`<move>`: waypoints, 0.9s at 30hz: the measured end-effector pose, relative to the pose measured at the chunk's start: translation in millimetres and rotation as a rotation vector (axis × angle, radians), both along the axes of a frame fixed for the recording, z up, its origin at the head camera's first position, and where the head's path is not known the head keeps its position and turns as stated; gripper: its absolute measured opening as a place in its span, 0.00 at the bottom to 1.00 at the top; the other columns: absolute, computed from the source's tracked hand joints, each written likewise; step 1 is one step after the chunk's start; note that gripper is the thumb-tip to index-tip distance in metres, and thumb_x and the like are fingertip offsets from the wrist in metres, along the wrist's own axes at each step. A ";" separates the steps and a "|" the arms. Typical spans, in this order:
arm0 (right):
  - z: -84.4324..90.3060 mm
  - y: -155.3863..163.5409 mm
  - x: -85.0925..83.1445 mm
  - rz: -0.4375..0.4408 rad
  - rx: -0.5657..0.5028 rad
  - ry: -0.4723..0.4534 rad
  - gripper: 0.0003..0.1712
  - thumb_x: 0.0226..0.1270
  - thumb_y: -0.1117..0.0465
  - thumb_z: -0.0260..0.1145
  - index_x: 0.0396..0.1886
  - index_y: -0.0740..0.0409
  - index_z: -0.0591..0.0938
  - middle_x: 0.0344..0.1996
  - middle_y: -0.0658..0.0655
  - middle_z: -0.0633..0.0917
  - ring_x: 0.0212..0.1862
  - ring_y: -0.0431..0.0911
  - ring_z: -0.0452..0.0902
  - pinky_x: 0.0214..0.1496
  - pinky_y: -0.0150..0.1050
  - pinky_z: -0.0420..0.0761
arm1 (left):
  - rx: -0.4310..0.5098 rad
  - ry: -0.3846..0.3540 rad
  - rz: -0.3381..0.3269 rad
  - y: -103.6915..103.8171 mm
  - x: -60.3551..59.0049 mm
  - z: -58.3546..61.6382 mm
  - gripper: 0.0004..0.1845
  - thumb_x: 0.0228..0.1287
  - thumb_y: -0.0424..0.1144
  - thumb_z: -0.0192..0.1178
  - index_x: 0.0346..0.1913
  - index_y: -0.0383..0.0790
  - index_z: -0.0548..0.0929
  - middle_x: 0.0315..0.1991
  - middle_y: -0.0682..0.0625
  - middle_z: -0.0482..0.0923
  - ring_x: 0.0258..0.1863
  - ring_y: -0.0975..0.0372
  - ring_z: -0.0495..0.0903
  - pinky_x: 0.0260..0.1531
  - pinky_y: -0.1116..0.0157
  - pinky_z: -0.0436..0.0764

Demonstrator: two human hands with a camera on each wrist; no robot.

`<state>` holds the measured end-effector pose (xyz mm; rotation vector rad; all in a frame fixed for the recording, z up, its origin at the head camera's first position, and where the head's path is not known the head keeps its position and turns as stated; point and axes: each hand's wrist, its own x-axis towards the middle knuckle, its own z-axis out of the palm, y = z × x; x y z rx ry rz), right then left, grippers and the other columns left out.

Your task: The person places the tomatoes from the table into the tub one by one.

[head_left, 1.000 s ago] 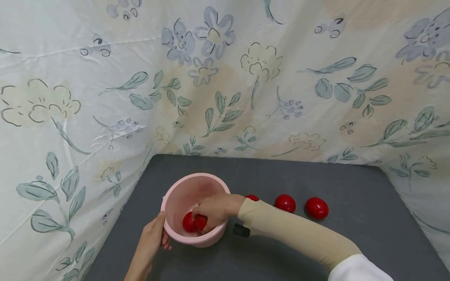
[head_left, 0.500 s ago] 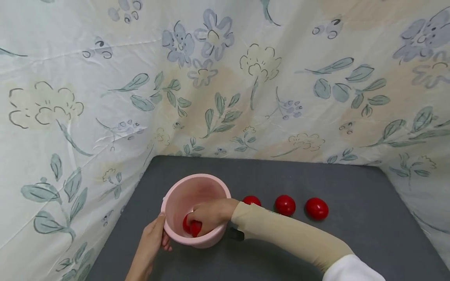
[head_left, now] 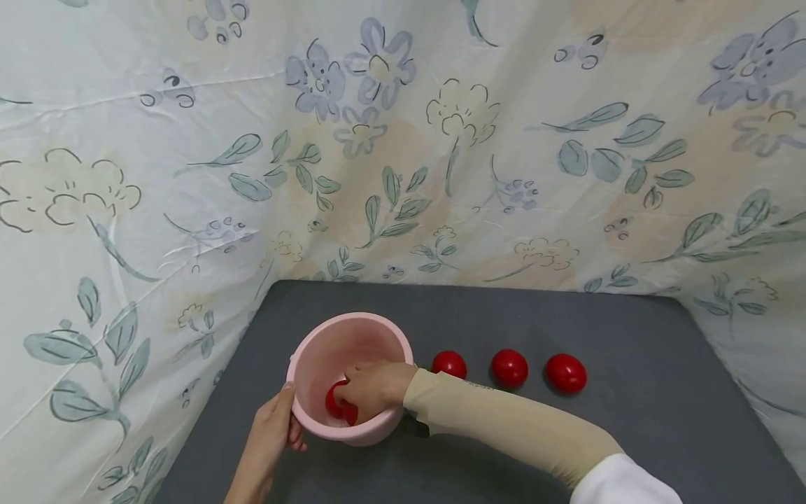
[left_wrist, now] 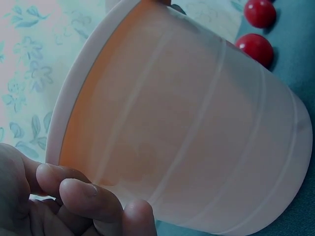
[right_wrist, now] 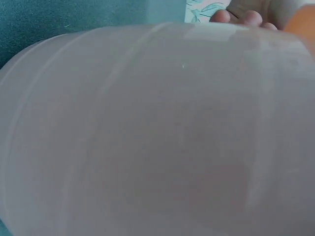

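A pink plastic bucket point(head_left: 368, 435) stands tilted on the dark table, its mouth toward me. My left hand point(head_left: 273, 420) grips the rim at its left side, thumb over the edge and fingers below. Inside the bucket, my right hand point(head_left: 376, 388) has its fingers curled over a shiny red ball point(head_left: 350, 414), which they partly cover. Against it lies another red ball point(head_left: 332, 402), also low in the bucket. In the left wrist view, the left fingers point(left_wrist: 88, 194) bend beneath the rim. The bucket's outer wall point(right_wrist: 147, 137) fills the right wrist view and hides the right hand.
Right of the bucket, three red balls lie in a row on the table: a near one point(head_left: 449, 364), a middle one point(head_left: 509, 368) and an oval one point(head_left: 565, 373). Floral cloth point(head_left: 403, 210) hangs behind and at both sides of the dark table point(head_left: 630, 420).
The right hand has moved slightly left and down inside the bucket, with a red ball under its fingers. More of the nearest table ball now shows. The left hand stays on the rim.
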<state>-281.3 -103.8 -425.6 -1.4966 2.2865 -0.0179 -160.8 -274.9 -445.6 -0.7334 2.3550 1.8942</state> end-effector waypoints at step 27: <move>-1.2 -8.3 11.8 0.027 0.054 0.213 0.21 0.57 0.50 0.75 0.51 0.36 0.82 0.41 0.42 0.81 0.40 0.38 0.71 0.44 0.29 0.76 | -0.008 0.010 -0.011 0.8 -0.6 2.0 0.30 0.81 0.60 0.39 0.26 0.40 0.69 0.14 0.50 0.67 0.16 0.58 0.71 0.24 0.61 0.82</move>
